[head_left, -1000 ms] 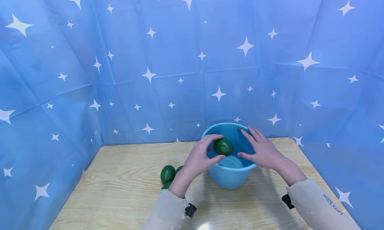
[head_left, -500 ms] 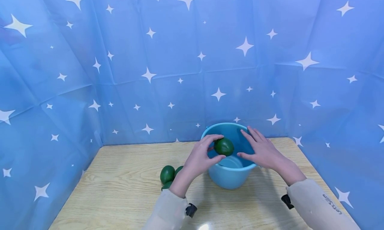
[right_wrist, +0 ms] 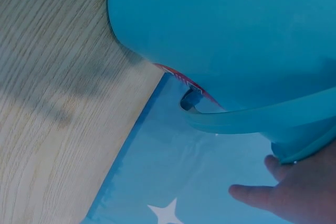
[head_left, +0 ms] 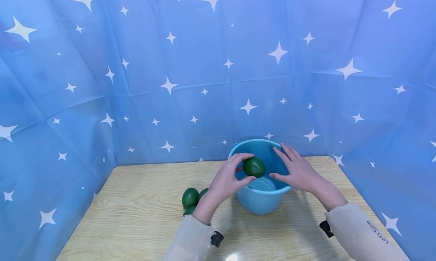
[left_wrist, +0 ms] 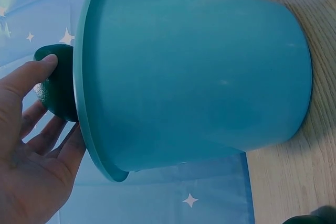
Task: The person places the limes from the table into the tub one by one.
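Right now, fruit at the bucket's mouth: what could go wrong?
The green fruit, pinched in the left hand, could slip into the bucket. The right hand, fingers spread at the rim, may not steady it against a knock. The left forearm, near the other fruits, could send them rolling.

Sm. glare, soft shadows on tbl (head_left: 143, 200)

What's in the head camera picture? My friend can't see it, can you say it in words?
A person's left hand holds a green fruit at the mouth of a blue bucket; the right hand is spread at its right side. More fruits lie on the wooden table, with starry blue cloth behind.
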`<action>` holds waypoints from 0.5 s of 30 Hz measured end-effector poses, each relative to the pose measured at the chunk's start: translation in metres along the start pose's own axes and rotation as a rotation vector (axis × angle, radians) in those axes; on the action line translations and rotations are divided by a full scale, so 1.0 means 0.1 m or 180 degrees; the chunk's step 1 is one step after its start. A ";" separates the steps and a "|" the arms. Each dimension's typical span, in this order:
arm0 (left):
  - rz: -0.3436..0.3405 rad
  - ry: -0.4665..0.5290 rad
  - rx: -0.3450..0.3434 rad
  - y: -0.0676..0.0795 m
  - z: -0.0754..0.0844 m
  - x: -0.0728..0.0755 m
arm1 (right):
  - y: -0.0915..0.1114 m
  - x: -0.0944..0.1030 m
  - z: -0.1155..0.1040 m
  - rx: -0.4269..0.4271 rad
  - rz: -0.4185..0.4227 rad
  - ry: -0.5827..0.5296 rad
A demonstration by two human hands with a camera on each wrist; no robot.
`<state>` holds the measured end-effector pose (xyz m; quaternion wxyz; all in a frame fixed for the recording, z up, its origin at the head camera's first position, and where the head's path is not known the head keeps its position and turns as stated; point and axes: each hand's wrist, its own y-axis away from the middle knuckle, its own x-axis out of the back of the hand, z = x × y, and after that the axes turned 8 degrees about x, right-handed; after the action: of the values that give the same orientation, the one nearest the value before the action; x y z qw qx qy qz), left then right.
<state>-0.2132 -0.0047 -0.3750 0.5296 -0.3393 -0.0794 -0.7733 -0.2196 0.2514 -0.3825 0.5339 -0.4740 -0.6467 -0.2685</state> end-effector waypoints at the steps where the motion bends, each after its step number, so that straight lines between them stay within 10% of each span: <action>1: 0.0002 -0.0001 -0.0001 0.00 0.00 0.00 | 0.00 0.00 0.00 -0.0001 0.0000 -0.0002; 15: -0.0001 -0.0002 0.0054 0.00 -0.01 -0.02 | 0.00 0.00 0.00 -0.0012 0.0000 -0.0017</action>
<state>-0.2137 -0.0033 -0.3774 0.5324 -0.3350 -0.0862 -0.7726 -0.2200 0.2515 -0.3829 0.5313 -0.4758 -0.6475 -0.2685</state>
